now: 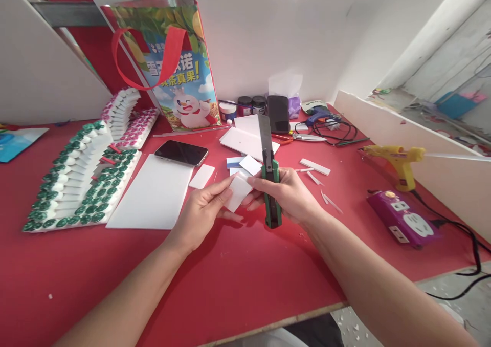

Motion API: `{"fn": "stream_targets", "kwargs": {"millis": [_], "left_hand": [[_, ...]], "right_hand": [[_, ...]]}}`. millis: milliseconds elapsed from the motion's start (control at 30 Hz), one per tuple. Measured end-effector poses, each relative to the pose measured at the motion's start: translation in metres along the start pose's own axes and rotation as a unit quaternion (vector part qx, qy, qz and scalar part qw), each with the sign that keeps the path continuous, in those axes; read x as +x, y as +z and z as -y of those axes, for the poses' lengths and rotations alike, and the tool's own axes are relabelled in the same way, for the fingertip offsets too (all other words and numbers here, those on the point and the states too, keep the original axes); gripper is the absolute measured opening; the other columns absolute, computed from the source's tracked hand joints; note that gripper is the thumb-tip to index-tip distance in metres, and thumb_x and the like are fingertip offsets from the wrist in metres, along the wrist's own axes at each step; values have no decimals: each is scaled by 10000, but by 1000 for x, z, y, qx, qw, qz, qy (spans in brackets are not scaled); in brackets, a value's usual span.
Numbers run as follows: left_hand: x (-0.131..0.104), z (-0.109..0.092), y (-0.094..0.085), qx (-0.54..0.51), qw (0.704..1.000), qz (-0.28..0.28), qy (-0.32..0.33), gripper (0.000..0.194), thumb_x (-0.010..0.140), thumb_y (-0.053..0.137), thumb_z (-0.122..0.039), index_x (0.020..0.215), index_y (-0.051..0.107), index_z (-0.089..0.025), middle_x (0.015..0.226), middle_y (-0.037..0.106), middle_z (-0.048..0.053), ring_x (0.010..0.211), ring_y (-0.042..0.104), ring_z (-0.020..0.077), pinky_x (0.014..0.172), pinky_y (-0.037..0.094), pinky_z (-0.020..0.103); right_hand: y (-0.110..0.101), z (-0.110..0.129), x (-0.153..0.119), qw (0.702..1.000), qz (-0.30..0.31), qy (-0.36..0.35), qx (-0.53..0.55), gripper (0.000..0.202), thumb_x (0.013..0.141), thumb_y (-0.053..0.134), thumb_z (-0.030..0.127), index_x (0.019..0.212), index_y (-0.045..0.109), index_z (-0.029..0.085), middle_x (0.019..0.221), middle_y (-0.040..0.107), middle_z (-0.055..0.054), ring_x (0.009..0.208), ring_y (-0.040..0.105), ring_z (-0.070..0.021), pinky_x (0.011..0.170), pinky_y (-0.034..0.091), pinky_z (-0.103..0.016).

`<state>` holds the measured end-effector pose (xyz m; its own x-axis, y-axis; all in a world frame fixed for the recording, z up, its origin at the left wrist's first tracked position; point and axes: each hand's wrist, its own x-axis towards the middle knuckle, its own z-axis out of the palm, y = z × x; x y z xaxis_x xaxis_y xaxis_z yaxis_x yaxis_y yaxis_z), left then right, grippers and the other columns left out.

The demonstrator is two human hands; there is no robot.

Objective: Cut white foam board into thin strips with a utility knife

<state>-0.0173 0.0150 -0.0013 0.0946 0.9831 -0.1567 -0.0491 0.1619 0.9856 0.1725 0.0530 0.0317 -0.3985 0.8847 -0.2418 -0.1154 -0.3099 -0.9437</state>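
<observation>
My left hand pinches a small white board piece by its left edge. Closed round a green and black utility knife is my right hand, its thumb reaching the piece's right edge. The knife's wide blade points up and away from me. Just beyond the held piece lie a small white square and a blue and white card. A white rectangle rests left of them. Thin white offcuts are scattered to the right of my right hand.
White sheets and a phone lie left, near green-dotted and pink-dotted models. A patterned bag stands behind. Paint jars, another phone and scissors sit at the back. Right are a yellow glue gun and purple power socket.
</observation>
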Motion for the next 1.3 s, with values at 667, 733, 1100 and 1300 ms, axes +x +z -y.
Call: {"fn": "stream_targets", "kwargs": {"millis": [667,733,1100,1300], "left_hand": [[-1,-13,-4,-65,996,-10,56,331,813,761,-317,1125,751,-208,1105,756,69,1002,710,272,868,612,380],[-3,-15,-4,-26,997,-12,72,357,840,730,-346,1171,731,-213,1119,753,64,988,717,274,858,614,378],[-5,-21,-6,91,992,-25,79,447,893,636,-434,1259,680,-181,923,778,47,827,740,242,909,575,373],[-1,-12,-8,40,996,-33,67,408,866,680,-406,1213,705,-192,843,763,34,778,713,209,837,571,331]], "right_hand": [[-8,-1,5,996,-67,-29,-52,372,623,852,416,780,650,145,559,626,16,453,502,-85,440,396,-220],[-7,-1,4,995,-70,-32,-62,373,613,859,411,776,650,150,559,639,13,443,505,-89,431,402,-222],[-3,3,0,990,-103,-25,-97,388,562,888,409,722,642,155,549,638,12,416,532,-105,390,411,-227],[-1,3,-2,988,-100,-43,-105,368,572,888,387,703,633,156,533,641,17,400,532,-98,401,411,-219]]}}
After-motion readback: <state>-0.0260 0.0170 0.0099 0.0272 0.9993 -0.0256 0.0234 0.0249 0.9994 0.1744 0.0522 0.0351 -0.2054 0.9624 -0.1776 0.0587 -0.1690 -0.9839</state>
